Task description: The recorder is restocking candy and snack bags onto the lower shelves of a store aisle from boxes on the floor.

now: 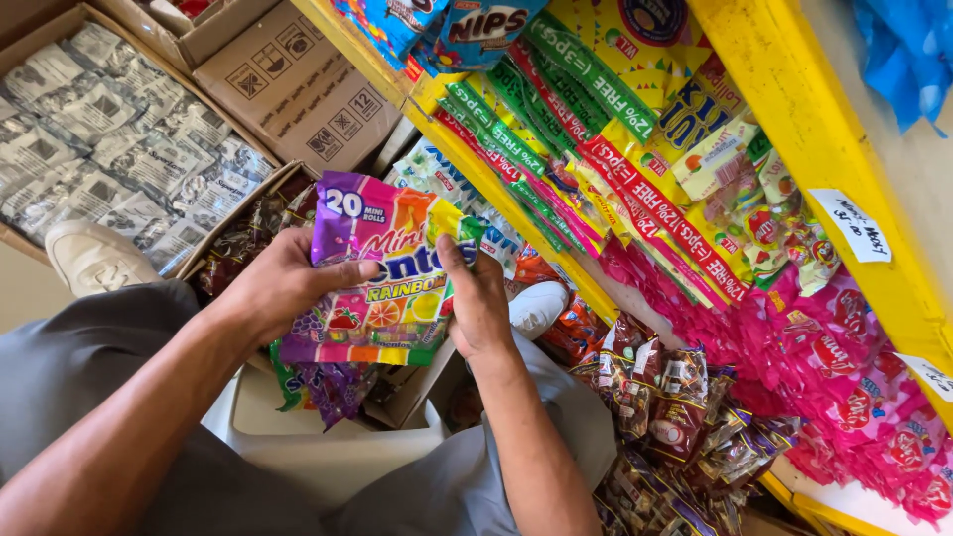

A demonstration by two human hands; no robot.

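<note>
a glossy purple candy bag [382,283] w/ rainbow fruit print sits at frame centre, gripped by both hands: left hand [283,288] clamps its left edge, right hand [476,303] pinches the right edge. more purple packs [333,387] hang just below it. upper left, a cardboard box [60,30] holds crinkly silver-grey packets [109,139]. right side, a yellow shelf [794,109] carries shiny pink sachets [844,367] & red-green strip packs [596,149].

I see yellow shelf [794,109] on right, tilted in my view. Lying on it: pink candy packs [844,387] heaped along lower edge, red-green strip packs [596,149] stacked w/ edges overlapping, brown wrapped sweets [675,407] piled nr pink ones.
</note>
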